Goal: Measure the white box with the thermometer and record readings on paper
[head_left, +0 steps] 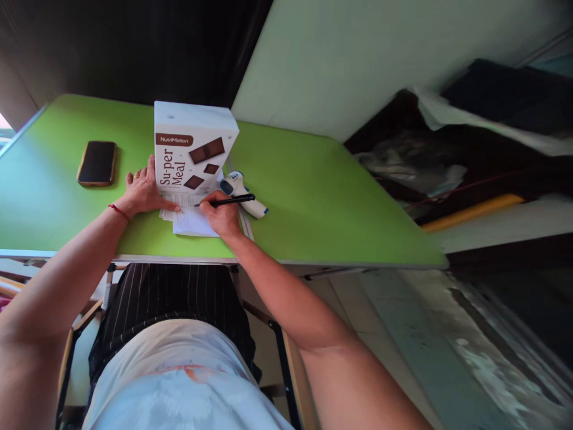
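The right hand [222, 214] has thumb and fingers clamped on a slim black pen [233, 199], its writing end aimed left and its back end sticking out to the right of the grip. Under that grip and just left of it lies white paper [193, 227]; whether the nib actually touches it is too small to tell. Farther left of the grip, the left hand [144, 192] rests with its thumb and fingers apart, the thumb on a printed sheet [168, 206] and the fingers beside the lower left edge of a white NutriMotion Su-per Meal box [197, 128]. That box stands upright just beyond the grip. A white-and-blue handheld infrared thermometer [256, 208] lies right beside the grip, on its far side. Well left of the grip, past the left hand, a smartphone in a brown case [97, 163] lies on the green folding table [322, 203].
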{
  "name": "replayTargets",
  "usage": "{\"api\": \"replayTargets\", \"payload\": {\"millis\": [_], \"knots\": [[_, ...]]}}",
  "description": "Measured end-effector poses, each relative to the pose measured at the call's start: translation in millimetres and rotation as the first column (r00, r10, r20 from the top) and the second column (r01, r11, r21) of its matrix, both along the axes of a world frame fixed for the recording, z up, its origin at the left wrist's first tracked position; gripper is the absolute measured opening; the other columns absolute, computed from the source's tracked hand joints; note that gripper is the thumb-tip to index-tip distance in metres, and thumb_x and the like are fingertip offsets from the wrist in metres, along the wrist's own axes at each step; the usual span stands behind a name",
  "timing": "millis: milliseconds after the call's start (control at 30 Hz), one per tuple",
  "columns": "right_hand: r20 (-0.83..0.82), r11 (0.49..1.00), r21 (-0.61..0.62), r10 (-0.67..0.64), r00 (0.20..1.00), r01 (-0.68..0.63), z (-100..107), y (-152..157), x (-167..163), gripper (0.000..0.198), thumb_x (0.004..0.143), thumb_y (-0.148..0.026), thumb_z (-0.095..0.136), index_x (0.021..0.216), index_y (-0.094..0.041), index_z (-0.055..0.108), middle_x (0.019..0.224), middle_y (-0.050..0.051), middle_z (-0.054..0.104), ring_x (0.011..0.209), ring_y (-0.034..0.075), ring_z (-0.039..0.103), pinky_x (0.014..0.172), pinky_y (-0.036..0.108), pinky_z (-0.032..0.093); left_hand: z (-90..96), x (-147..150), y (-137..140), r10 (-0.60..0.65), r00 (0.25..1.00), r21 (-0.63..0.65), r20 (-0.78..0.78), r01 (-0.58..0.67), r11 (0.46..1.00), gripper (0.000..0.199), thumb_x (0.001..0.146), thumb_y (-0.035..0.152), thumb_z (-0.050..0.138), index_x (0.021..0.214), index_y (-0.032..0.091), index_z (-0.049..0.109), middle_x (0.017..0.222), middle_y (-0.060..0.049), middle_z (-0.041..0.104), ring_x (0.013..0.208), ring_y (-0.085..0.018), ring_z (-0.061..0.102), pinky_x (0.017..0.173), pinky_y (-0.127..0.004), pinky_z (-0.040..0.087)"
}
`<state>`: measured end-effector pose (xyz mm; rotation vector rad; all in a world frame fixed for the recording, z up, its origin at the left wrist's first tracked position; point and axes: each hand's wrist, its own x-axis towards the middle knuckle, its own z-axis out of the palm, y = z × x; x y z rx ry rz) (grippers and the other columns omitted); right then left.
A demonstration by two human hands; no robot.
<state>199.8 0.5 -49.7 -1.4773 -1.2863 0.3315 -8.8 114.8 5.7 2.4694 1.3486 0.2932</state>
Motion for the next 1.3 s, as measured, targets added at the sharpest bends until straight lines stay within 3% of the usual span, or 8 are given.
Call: {"api": "replayTargets", "payload": {"millis": [267, 533, 733, 1033, 1300], "knots": [[0.002, 1.0, -0.002, -0.003, 1.0, 0.003, -5.2, 2.6, 2.4, 0.022, 0.083, -0.025, 0.073, 0.068, -0.029, 0.058, 0.066, -0.001, 0.067, 0.069, 0.024, 0.066, 0.067, 0.038, 0.059, 2.2, -0.4, -1.3, 0.007, 1.0, -0.015, -0.006, -0.007, 1.0, 0.159, 0.049, 0.089, 0.088, 0.176, 0.018, 0.025, 0.172, -0.031, 0.043, 0.159, -0.056, 0.042, 0.133, -0.069, 0.022], [-0.083, 0.991, 0.111, -0.061, 0.995, 0.07, -7.6, -1.5, 5.9, 0.017, 0.088, -0.034, 0.064, 0.075, -0.029, 0.053, 0.066, -0.003, 0.061, 0.066, 0.022, 0.063, 0.067, 0.037, 0.057, 3.7, -4.2, -2.1, 0.004, 1.0, -0.016, -0.019, -0.004, 1.0, 0.159, 0.049, 0.088, 0.088, 0.178, 0.021, 0.021, 0.17, -0.03, 0.046, 0.159, -0.058, 0.041, 0.132, -0.073, 0.022], [-0.133, 0.981, 0.169, -0.07, 0.989, 0.093, -5.7, 2.4, -3.4, 0.015, 0.089, -0.034, 0.061, 0.077, -0.029, 0.053, 0.068, -0.003, 0.059, 0.067, 0.021, 0.061, 0.067, 0.035, 0.054, 3.4, -11.5, 3.3, -0.019, 1.0, 0.004, -0.015, 0.019, 1.0, 0.142, 0.062, 0.102, 0.069, 0.172, 0.02, 0.033, 0.164, -0.026, 0.053, 0.155, -0.053, 0.046, 0.13, -0.066, 0.027], [-0.101, 0.99, 0.119, -0.056, 0.993, 0.068, -4.6, 9.8, -10.6, 0.019, 0.09, -0.033, 0.067, 0.076, -0.029, 0.054, 0.071, -0.002, 0.065, 0.072, 0.021, 0.066, 0.073, 0.035, 0.055, -3.8, -19.4, 16.7, -0.054, 0.994, 0.016, 0.098, 0.052, 0.999, 0.127, 0.063, 0.096, 0.074, 0.16, 0.017, 0.05, 0.157, -0.026, 0.058, 0.148, -0.054, 0.05, 0.126, -0.068, 0.032], [-0.116, 0.994, 0.103, -0.03, 0.993, 0.042, -4.2, 12.6, -8.0, 0.019, 0.087, -0.035, 0.067, 0.074, -0.029, 0.055, 0.07, -0.002, 0.065, 0.072, 0.022, 0.065, 0.075, 0.037, 0.057, -7.6, -16.8, 17.1, -0.041, 0.996, 0.029, 0.076, 0.039, 0.999, 0.124, 0.065, 0.093, 0.074, 0.16, 0.016, 0.05, 0.158, -0.029, 0.057, 0.15, -0.058, 0.05, 0.126, -0.073, 0.031]]}}
